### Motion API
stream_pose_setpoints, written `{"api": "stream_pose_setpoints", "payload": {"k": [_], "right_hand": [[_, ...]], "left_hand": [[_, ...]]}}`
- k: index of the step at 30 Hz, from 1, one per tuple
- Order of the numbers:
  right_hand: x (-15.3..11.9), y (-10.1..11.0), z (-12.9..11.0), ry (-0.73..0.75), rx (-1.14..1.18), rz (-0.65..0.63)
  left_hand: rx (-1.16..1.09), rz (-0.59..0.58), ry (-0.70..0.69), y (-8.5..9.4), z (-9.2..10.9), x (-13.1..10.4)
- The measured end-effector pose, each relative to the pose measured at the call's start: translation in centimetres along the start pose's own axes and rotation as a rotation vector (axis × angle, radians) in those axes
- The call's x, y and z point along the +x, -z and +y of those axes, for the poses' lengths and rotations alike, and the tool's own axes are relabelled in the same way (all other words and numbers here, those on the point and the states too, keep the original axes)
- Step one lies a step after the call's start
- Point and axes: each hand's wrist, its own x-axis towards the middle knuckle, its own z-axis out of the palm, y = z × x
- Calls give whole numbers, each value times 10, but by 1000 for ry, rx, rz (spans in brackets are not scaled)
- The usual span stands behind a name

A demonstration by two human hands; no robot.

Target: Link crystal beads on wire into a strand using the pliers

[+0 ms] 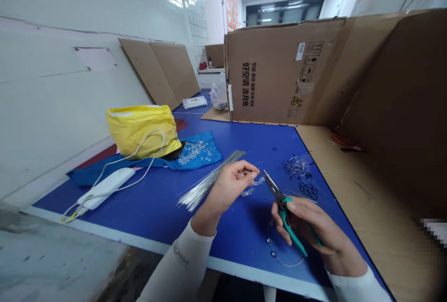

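A blue worktable (240, 241) with wires (200, 189), clear beads (197, 151) and pliers (280, 199) suggests a small craft workshop.

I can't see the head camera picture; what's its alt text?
A person's right hand holds teal-handled pliers, tips near the left hand, its thumb and finger pinched together above a blue table. Thin wires lie beside the left hand; clear beads sit on blue cloth near a yellow bag.
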Motion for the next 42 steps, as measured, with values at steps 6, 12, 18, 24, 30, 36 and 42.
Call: {"api": "stream_pose_setpoints", "payload": {"k": [6, 12, 18, 24, 30, 36, 42], "right_hand": [[-1, -4, -4, 11, -4, -23], [-1, -4, 0, 23, -1, 27], [-3, -3, -1, 15, 5, 9], [-2, -2, 0, 20, 6, 1], [-3, -2, 0, 23, 5, -3], [-4, -4, 2, 53, -50, 27], [-5, -1, 3, 85, -342, 78]], "left_hand": [[294, 163, -185, 0, 2, -1], [484, 213, -344, -5, 10, -5], [515, 206, -390, -6, 9, -6], [490, 174, -374, -4, 11, -6], [477, 149, -358, -4, 12, -5], [427, 142, -334, -3, 11, -5], [308, 105, -246, -1, 6, -5]]}}
